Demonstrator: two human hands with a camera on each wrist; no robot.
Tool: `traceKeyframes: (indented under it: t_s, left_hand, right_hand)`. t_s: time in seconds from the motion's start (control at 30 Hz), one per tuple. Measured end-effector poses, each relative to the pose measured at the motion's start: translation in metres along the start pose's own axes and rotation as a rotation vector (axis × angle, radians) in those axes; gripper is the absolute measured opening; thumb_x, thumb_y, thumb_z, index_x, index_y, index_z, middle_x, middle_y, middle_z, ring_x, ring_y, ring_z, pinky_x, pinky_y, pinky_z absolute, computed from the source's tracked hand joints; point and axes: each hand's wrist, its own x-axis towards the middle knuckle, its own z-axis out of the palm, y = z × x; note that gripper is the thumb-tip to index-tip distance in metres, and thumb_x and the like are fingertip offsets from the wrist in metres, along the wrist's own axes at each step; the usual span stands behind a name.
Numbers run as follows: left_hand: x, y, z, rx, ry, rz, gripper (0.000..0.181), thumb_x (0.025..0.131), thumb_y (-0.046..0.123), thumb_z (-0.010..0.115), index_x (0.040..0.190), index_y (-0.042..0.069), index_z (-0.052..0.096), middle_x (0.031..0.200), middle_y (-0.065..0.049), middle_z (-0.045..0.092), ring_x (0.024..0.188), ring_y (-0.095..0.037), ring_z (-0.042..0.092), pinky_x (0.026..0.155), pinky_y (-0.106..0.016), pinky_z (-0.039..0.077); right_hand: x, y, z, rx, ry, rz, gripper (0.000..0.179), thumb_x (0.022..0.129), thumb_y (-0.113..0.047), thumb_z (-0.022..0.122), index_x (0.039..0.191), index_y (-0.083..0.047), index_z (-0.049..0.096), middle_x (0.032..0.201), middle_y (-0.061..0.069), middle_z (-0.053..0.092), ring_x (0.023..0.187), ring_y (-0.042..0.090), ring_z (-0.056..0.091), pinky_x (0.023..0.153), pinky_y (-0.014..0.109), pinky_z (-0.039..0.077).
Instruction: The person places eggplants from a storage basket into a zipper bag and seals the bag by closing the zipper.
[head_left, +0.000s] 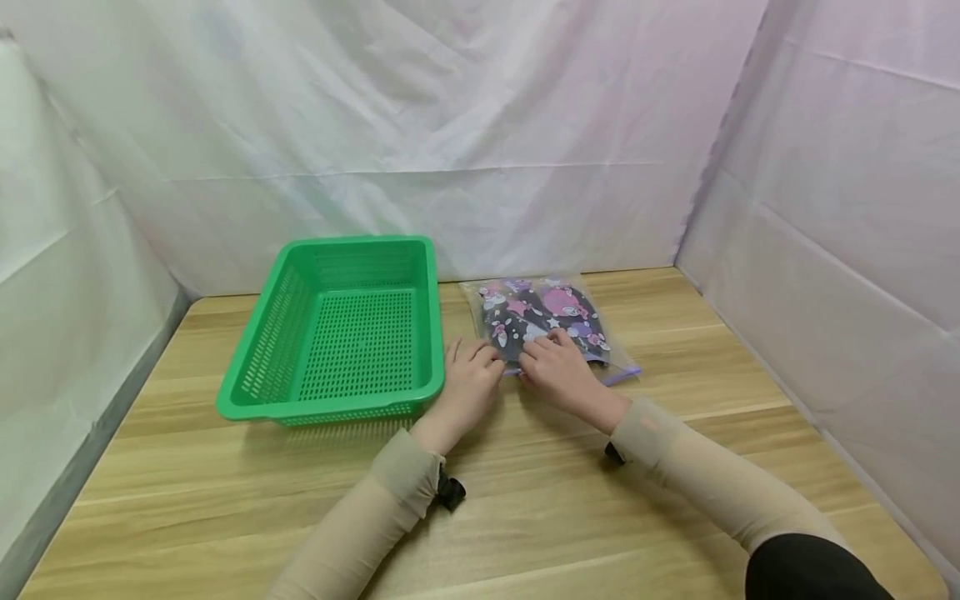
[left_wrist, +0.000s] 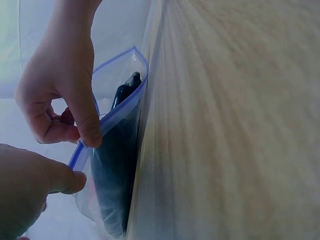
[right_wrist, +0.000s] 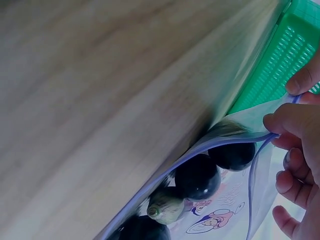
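Note:
A clear zip bag [head_left: 480, 310] with purple zip edging and a pink-and-black cartoon print lies flat on the table. Inside it are several dark, glossy, long vegetables [right_wrist: 197, 176]; one shows a pale greenish stem end. My left hand [head_left: 471, 383] pinches the left end of the zip edge, close beside the basket. A short way to its right, my right hand [head_left: 558, 369] pinches the same edge between thumb and forefinger, its other fingers curled. Right of that pinch, the bag's mouth gapes, as the right wrist view shows. The vegetables' exact kind is unclear through the plastic.
A green plastic basket [head_left: 437, 333] with perforated walls stands to the left of the bag, nothing visible inside. Beneath everything is a wood-grain table [head_left: 525, 517]. White cloth [head_left: 420, 125] hangs behind and along both sides.

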Motion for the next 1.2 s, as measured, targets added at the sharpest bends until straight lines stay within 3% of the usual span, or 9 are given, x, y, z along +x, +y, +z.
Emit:
traceKeyframes:
  t_s: [0.37, 0.6, 1.2]
  left_hand:
    - [-0.001, -0.001, 0.000, 0.005, -0.050, -0.011, 0.007, 0.080, 0.009, 0.074, 0.087, 0.012, 0.074, 0.106, -0.004, 0.067, 0.120, -0.030, 0.053, 0.105, -0.065, 0.025]
    - [-0.003, -0.002, 0.002, 0.012, -0.026, 0.002, 0.005, 0.079, 0.010, 0.073, 0.083, 0.013, 0.073, 0.097, -0.001, 0.070, 0.109, -0.026, 0.058, 0.105, -0.064, 0.026]
    - [0.000, -0.003, 0.001, 0.015, -0.016, 0.008, 0.005, 0.078, 0.009, 0.073, 0.082, 0.013, 0.074, 0.095, -0.001, 0.069, 0.106, -0.024, 0.058, 0.106, -0.064, 0.025]
  right_hand:
    - [-0.003, 0.000, 0.000, -0.008, -0.022, 0.001, 0.019, 0.077, -0.020, 0.078, 0.073, -0.009, 0.063, 0.077, 0.003, 0.060, 0.073, 0.022, 0.059, 0.085, 0.045, 0.042]
    - [-0.007, 0.001, -0.001, -0.007, -0.040, 0.004, 0.019, 0.079, -0.020, 0.077, 0.073, -0.010, 0.062, 0.077, 0.002, 0.059, 0.074, 0.022, 0.058, 0.087, 0.045, 0.041]
    - [-0.012, 0.009, -0.003, 0.012, -0.031, 0.028, 0.017, 0.079, -0.018, 0.076, 0.073, -0.009, 0.063, 0.078, 0.002, 0.060, 0.075, 0.022, 0.054, 0.087, 0.047, 0.041]
